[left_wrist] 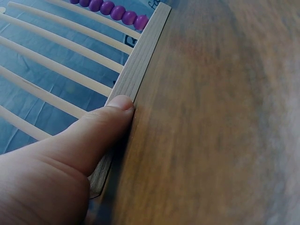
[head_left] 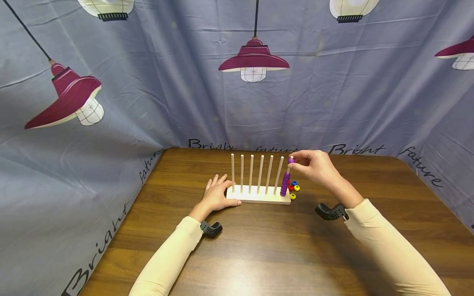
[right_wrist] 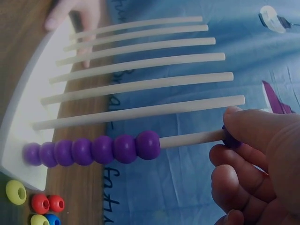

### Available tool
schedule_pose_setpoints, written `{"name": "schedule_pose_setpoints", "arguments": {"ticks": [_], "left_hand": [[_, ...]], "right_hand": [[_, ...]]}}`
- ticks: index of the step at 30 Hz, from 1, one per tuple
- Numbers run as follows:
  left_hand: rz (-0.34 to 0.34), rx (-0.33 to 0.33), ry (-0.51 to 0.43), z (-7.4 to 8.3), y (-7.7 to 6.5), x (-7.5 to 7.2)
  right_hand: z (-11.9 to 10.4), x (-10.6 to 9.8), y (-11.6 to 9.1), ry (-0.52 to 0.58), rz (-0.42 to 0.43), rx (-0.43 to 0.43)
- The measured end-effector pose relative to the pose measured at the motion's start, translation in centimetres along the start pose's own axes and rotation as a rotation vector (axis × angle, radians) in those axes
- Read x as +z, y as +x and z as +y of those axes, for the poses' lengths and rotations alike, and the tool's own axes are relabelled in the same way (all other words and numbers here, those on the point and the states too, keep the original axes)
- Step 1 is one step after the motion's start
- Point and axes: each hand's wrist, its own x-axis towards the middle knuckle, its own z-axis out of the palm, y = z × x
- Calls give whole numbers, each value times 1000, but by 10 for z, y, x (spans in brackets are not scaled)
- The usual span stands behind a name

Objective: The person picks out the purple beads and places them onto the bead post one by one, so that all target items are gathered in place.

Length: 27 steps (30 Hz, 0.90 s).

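Observation:
A wooden peg rack with several upright pegs stands on the table. Purple beads are stacked on its rightmost peg; the other pegs are bare. My right hand pinches another purple bead between thumb and fingers at the top of that peg, apart from the stack. The peg's tip pokes through this bead in the head view. My left hand holds the rack's left end, thumb along the front edge and index finger behind. In the left wrist view, the thumb presses the base.
Several loose beads lie beside the rack's right end, among them a yellow bead, a blue bead and a red bead. The wooden table reaches back to a grey-blue curtain printed with lamps.

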Motion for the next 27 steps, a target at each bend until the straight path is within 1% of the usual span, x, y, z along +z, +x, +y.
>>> {"name": "schedule_pose_setpoints", "arguments": {"ticks": [10,12,16,18,23,27], "left_hand": [[3,-1,0,-1,-1,-1],[2,1,0,0,-1,0],[-5,2,2,1,-1,1],[-1,3,1,0,0,2],[6,5,-4,-1,1,3],[-4,-2,-7,-3,1,4]], "right_hand": [[-1,1,-1,5,-13,-4],[0,0,-2,-4,-2,-3],[3,-1,-5,-21,52,6],[3,-2,-6,-21,66,10],[3,-3,-7,-27,47,11],[4,-2,-7,-33,37,8]]}}
